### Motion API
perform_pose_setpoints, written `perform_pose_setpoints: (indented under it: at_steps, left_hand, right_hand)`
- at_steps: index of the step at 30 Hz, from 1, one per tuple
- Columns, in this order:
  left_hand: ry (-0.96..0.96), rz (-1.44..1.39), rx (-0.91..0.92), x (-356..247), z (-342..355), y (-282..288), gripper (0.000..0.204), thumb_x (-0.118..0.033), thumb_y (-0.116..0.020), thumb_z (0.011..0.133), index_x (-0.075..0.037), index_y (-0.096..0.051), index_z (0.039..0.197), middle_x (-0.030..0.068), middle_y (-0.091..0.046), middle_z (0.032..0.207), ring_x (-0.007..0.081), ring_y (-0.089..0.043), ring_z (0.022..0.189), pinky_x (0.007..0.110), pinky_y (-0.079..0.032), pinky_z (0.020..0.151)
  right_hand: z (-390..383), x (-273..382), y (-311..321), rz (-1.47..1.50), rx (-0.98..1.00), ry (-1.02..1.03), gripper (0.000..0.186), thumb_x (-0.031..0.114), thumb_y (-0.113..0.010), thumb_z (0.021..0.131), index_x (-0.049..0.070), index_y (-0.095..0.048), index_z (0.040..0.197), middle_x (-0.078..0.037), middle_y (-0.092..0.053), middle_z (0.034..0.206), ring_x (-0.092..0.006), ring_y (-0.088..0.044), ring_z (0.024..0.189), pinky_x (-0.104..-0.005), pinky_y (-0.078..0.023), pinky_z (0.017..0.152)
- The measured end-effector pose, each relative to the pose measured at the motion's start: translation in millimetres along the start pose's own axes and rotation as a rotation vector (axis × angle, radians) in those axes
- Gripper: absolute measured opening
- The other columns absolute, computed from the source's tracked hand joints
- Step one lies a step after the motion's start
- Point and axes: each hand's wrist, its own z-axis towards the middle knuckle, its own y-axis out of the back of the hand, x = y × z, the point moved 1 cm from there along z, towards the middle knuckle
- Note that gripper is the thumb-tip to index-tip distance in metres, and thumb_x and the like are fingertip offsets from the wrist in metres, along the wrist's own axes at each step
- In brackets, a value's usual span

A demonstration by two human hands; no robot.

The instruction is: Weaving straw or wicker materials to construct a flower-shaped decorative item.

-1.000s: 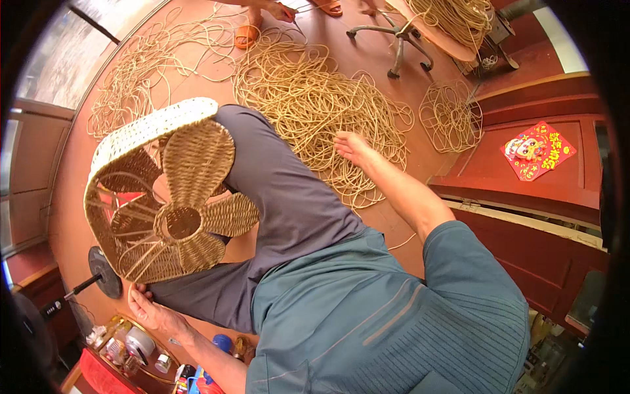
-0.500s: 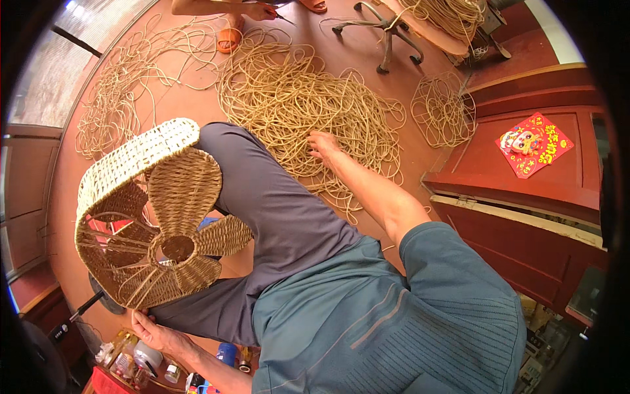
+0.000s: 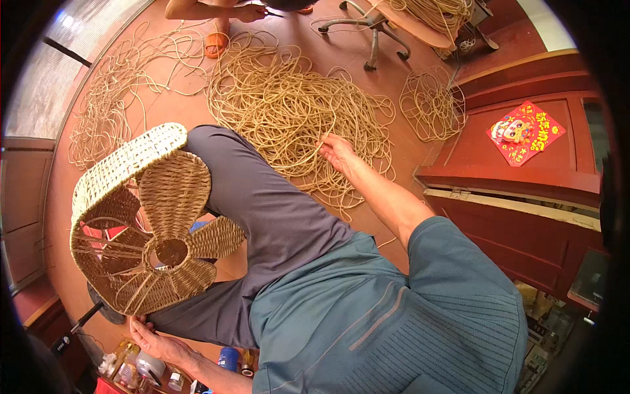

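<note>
A woven basket-like piece (image 3: 125,157) rests on my lap at the left. Its side is pale wicker weave, and brown woven petals (image 3: 174,187) spread around an open ring, with bare spokes between some of them. My left hand (image 3: 151,338) grips its lower edge, thumb and fingers closed there. At the near side of a big loose pile of tan cord (image 3: 275,98) on the floor, my right hand (image 3: 338,152) is stretched out, its fingertips pinched on a strand of cord. My knee hides part of the pile.
Another person's hand (image 3: 251,12) holds a dark thin tool at the top. A wheeled chair base (image 3: 374,29), a wire frame wound with cord (image 3: 433,105) and red wooden panels (image 3: 518,230) stand to the right. Jars and bottles (image 3: 147,364) crowd the lower left.
My right hand has lifted slightly and moved a little right, its fingers drawing together on a strand. The view has shifted slightly. My left hand still grips the basket edge.
</note>
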Motion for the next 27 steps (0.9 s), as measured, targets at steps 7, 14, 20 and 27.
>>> perform_pose_setpoints:
  at_steps: [7,14,20,27]
  left_hand:
    - [0.011,0.022,0.016,-5.2,1.2,0.4,0.038,-0.032,-0.059,0.119,-0.001,-0.070,0.137,0.0034,-0.069,0.117,0.0139,-0.061,0.108,0.031,-0.046,0.096]
    - [-0.242,0.093,-0.138,-71.6,-28.2,-31.1,0.037,-0.028,-0.053,0.121,0.002,-0.070,0.135,0.0085,-0.071,0.115,0.0171,-0.064,0.105,0.033,-0.049,0.094]
    - [-0.272,-0.074,0.740,-143.5,-93.0,-108.6,0.074,-0.062,-0.048,0.115,0.005,-0.071,0.136,0.0130,-0.072,0.127,0.0250,-0.067,0.116,0.040,-0.052,0.105]
    - [0.170,-0.630,0.764,-137.1,-104.4,-114.5,0.043,-0.038,-0.049,0.121,0.001,-0.068,0.120,0.0175,-0.076,0.114,0.0291,-0.074,0.107,0.046,-0.059,0.106]
  right_hand:
    - [-0.9,43.3,19.4,0.004,0.016,-0.053,0.025,0.014,-0.067,0.108,0.007,-0.065,0.132,-0.002,-0.065,0.091,-0.0083,-0.056,0.065,-0.0238,-0.046,0.049]
    - [-100.8,90.7,-58.6,0.156,0.645,-0.225,0.024,0.020,-0.064,0.113,0.009,-0.065,0.135,0.003,-0.066,0.095,-0.0024,-0.056,0.066,-0.0180,-0.042,0.051]
    - [-297.4,71.9,-171.1,-0.610,1.238,0.068,0.026,0.027,-0.070,0.109,0.006,-0.077,0.124,-0.002,-0.079,0.098,-0.0114,-0.075,0.081,-0.0287,-0.060,0.066]
    - [-321.2,11.2,-175.3,-0.859,1.282,0.869,0.024,0.030,-0.071,0.106,0.007,-0.073,0.110,-0.012,-0.073,0.092,-0.0348,-0.075,0.087,-0.0446,-0.060,0.075]
